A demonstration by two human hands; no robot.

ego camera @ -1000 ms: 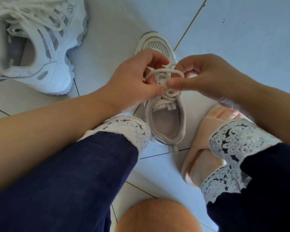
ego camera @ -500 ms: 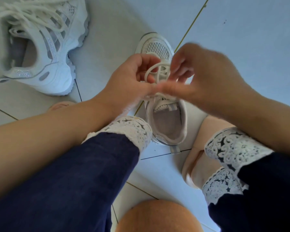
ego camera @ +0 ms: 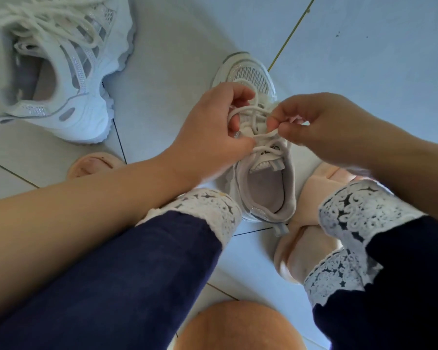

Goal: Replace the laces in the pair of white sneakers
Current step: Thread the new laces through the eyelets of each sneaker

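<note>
The white lace [ego camera: 250, 111] is pinched from both sides: a loop is caught in the curled fingers of the left hand [ego camera: 208, 132], and a strand is nipped between thumb and forefinger of the right hand [ego camera: 321, 127]. The near sneaker [ego camera: 250, 77] is set directly beneath the fingertips, probably so a knot can be drawn tight. The second sneaker [ego camera: 68, 79], already laced, is parked well beyond the left knuckles.

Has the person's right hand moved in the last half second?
Yes. The right hand has drawn back to the right, off the middle of the sneaker that stands between the feet, and it pinches the lace.
</note>
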